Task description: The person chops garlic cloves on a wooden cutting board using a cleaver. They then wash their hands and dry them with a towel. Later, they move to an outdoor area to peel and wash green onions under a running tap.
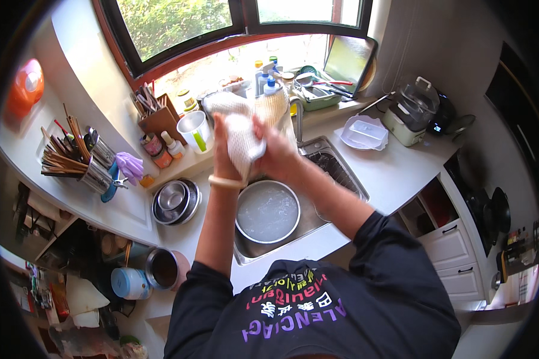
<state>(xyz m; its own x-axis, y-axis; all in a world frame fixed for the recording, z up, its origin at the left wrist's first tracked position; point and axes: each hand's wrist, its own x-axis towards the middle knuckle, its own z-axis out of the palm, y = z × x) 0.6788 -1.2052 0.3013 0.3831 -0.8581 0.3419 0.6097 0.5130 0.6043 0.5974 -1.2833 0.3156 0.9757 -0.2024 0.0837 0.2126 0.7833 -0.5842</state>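
Note:
A white waffle-textured cloth is bunched between my two hands, above the far part of the sink. My left hand, with a pale bangle at the wrist, grips the cloth from the left. My right hand, blurred, closes on it from the right. Below them, a round metal basin of cloudy greyish water sits in the steel sink. Just behind the cloth, more pale cloths lie over a rack, and the faucet rises to the right of my hands.
Nested metal bowls stand left of the sink. A white mug, a knife block and bottles line the windowsill. Right of the sink are a drain basket, a scalloped plastic bowl and a steamer. Chopsticks stand at left.

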